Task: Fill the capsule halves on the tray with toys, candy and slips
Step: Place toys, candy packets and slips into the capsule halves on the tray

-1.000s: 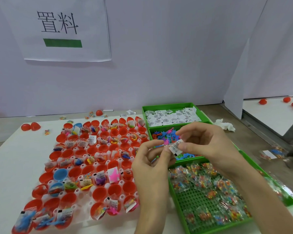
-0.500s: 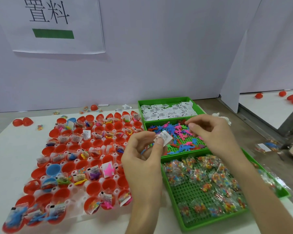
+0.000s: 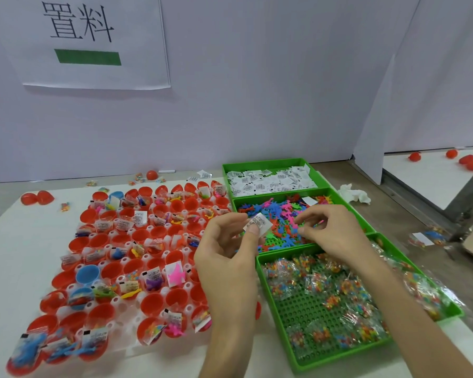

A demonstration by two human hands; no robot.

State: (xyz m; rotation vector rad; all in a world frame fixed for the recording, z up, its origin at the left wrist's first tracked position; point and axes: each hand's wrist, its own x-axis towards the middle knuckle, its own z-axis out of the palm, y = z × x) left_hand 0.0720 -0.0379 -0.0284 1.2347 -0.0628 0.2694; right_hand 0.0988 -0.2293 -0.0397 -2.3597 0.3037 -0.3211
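Slip step. Left hand (image 3: 227,257) pinches a slip (image 3: 258,224) just above the toys (image 3: 271,211). Right hand (image 3: 333,233) is curled there, grasp unclear. Next, likely drop the slip into an empty capsule half (image 3: 152,304) on the tray (image 3: 126,350).

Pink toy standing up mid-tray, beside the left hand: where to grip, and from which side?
Pinch the pink toy by its top edge, from straight above. It stands upright, proud of the red capsule halves, which crowd its sides.

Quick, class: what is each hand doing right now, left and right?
Left hand: pinches a white slip between thumb and fingers.
Right hand: fingers curled above the toy bin; whether it holds anything cannot be told.
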